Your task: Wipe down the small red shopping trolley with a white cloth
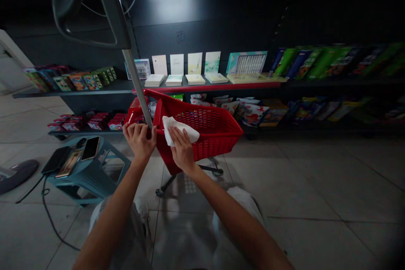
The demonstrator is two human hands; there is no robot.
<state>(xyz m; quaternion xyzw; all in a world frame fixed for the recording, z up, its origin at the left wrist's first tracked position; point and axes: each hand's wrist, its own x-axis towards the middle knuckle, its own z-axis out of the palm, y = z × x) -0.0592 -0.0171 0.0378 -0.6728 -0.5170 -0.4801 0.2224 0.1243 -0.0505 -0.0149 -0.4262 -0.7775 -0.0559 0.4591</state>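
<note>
A red plastic shopping cart basket (202,135) with a mesh-patterned side stands on a small wheeled base (190,179) right in front of me. My left hand (139,141) is curled around a grey metal pole (136,86) that rises from the basket's near corner to a dark curved handle (88,8). My right hand (182,149) presses a white cloth (179,130) against the basket's upper rim and outer wall. Part of the cloth lies under my palm and fingers, hiding that stretch of rim.
A teal plastic stool (88,177) at my left holds several phones. Dark shelves (202,86) behind the basket carry cards, boxes and packets. A black cable (50,215) runs over the tiled floor (316,185), and a round dark base (19,175) sits at far left.
</note>
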